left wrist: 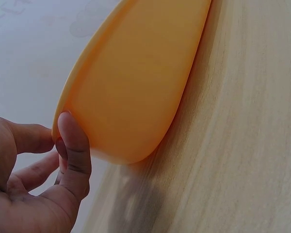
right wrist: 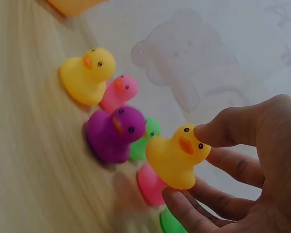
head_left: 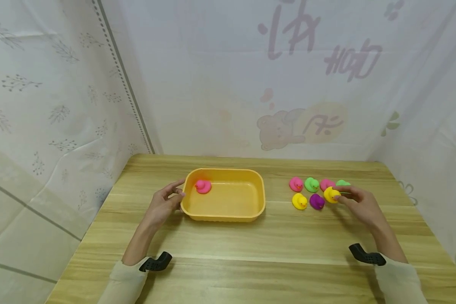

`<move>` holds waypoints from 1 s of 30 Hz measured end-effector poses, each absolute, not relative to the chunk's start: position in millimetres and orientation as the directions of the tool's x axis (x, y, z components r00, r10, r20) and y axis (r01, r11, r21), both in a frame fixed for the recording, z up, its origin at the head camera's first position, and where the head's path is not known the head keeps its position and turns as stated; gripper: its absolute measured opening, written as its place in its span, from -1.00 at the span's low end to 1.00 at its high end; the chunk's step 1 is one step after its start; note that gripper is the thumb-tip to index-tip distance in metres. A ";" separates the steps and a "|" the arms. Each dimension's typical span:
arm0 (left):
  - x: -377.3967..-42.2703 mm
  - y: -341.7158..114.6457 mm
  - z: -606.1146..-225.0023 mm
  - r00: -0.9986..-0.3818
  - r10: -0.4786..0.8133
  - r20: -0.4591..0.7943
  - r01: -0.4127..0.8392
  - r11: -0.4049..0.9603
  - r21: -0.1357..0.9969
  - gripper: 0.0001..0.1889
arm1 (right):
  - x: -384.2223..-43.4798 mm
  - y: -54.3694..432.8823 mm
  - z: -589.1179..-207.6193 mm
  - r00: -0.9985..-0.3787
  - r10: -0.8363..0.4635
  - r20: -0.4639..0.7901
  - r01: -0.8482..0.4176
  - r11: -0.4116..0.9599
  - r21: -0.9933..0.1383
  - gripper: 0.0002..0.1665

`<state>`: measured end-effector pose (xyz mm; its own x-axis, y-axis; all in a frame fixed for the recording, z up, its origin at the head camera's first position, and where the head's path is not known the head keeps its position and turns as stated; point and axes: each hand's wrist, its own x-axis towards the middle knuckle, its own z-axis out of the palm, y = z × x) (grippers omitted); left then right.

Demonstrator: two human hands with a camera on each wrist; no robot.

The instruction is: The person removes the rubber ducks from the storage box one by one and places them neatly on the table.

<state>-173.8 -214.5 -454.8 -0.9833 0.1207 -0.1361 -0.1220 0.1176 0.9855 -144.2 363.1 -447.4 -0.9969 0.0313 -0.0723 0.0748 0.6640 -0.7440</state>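
My left hand (head_left: 162, 207) holds the left end of a yellow plastic basin (head_left: 224, 218), thumb and fingers at its rim. A pink rubber duck (head_left: 203, 186) sits inside, towards the back left corner. Over on the right, my right hand (head_left: 362, 207) pinches a yellow rubber duck (right wrist: 172, 162) between thumb and fingers, raised off the table. Beside it stand a purple duck (right wrist: 117, 133) and another yellow duck (head_left: 299, 202). Behind them is a row of pink (head_left: 295, 184) and green ducks (head_left: 311, 184), partly hidden by the held duck and the hand.
Everything rests on a wood-grain table (head_left: 228, 261). Pale patterned cloth (head_left: 213, 84) hangs behind it and along both sides. A black wrist mount (head_left: 156, 261) is on each forearm. Bare tabletop lies between the basin and the ducks.
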 end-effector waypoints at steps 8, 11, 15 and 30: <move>-173.8 -215.0 -456.6 -0.984 0.113 -0.136 -0.121 0.124 0.985 -0.47 | -143.2 370.2 -461.2 -0.995 0.015 -0.094 0.079 0.692 -0.718 -0.35; -173.8 -214.7 -457.0 -0.984 0.113 -0.135 -0.121 0.124 0.985 -0.46 | -143.1 370.9 -465.1 -0.995 0.017 -0.098 0.081 0.702 -0.707 -0.36; -173.9 -214.1 -457.4 -0.985 0.114 -0.132 -0.117 0.124 0.985 -0.46 | -141.2 370.4 -467.2 -0.994 0.018 -0.107 0.089 0.703 -0.706 -0.36; -174.3 -213.5 -455.7 -0.984 0.113 -0.135 -0.121 0.119 0.985 -0.47 | -138.9 377.6 -466.3 -0.990 -0.034 -0.137 0.070 0.723 -0.688 -0.32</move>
